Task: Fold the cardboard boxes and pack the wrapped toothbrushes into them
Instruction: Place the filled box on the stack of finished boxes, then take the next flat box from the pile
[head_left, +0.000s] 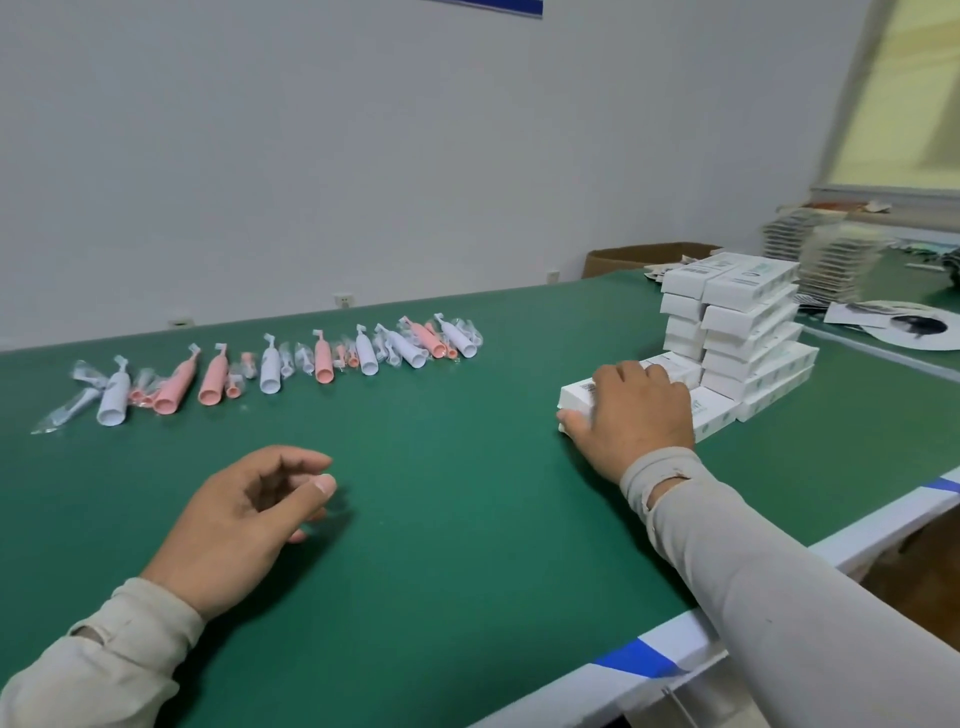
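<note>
Gripping a small white cardboard box (582, 397) on the green table (441, 415), right hand (636, 415); left hand (244, 525) loosely curled, empty.

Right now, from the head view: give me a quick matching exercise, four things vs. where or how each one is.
Things:
1. left hand
2. right hand
3. toothbrushes
4. brown carton

States:
A. past the table's far edge, by the wall
B. on the white box in front of the stack of boxes
C. in a row on the green table, pink and white
D. fingers loosely curled, holding nothing, above the table

Pairs: 1-D, 2-B, 3-C, 4-A
</note>
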